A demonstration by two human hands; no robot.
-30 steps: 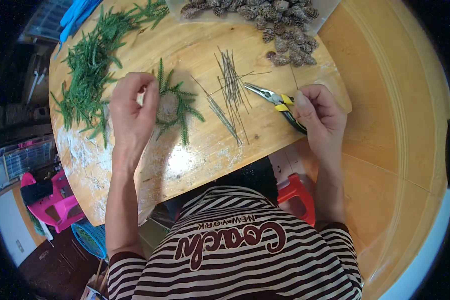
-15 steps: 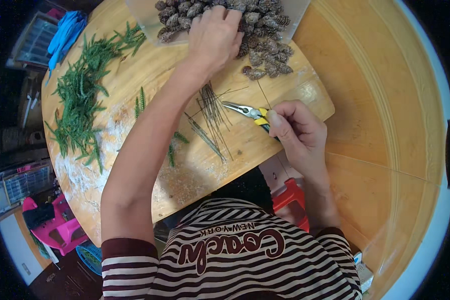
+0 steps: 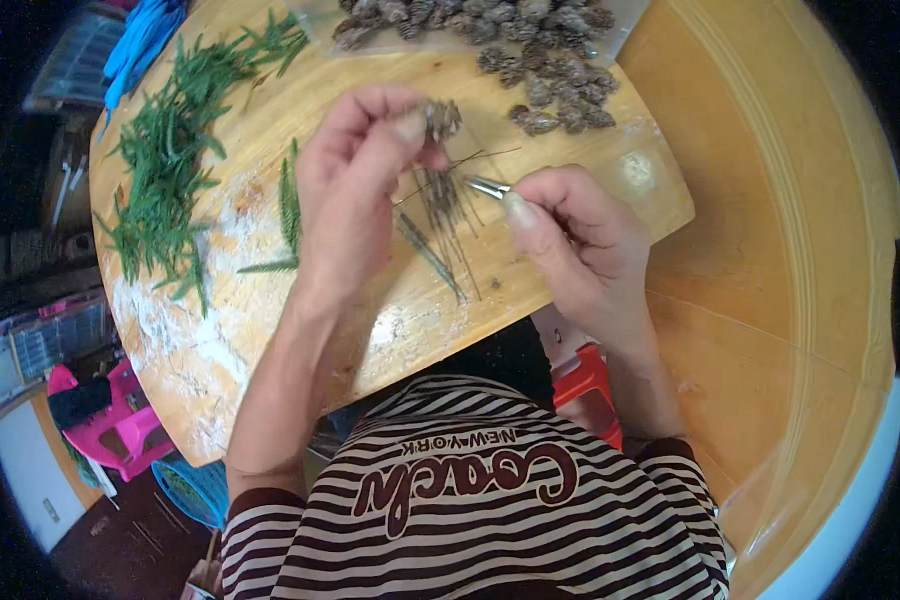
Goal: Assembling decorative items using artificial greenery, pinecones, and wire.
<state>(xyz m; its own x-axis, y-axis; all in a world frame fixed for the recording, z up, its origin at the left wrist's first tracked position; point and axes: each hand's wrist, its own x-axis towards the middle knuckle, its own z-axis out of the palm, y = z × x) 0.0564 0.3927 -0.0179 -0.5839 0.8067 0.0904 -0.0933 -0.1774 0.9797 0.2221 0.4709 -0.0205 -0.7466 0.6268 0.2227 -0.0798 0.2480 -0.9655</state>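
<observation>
My left hand [image 3: 355, 175] is raised over the table, a small brown pinecone [image 3: 441, 118] pinched between thumb and fingers. Facing it, my right hand [image 3: 580, 235] is closed in a pinch on a thin dark wire [image 3: 486, 152], which slants up toward the pinecone. Below the right thumb show the metal jaws of pliers [image 3: 486, 187]; their handles are hidden behind the hand and they seem to lie on the table. Between the hands lies a loose bundle of thin dark wires [image 3: 444, 205]. Beside it is a short bunch of greenish stems [image 3: 430, 258].
A clear container [image 3: 630, 35] of pinecones stands at the far edge, with loose pinecones [image 3: 560, 95] before it. Green sprigs [image 3: 170, 170] are heaped at the left, near a blue glove-like item [image 3: 142, 45]. White powdery residue marks the wooden table [image 3: 260, 340].
My left hand has come back from the container toward me with a pinecone. My right hand has moved a little left and forward, now covering the pliers' yellow handles.
</observation>
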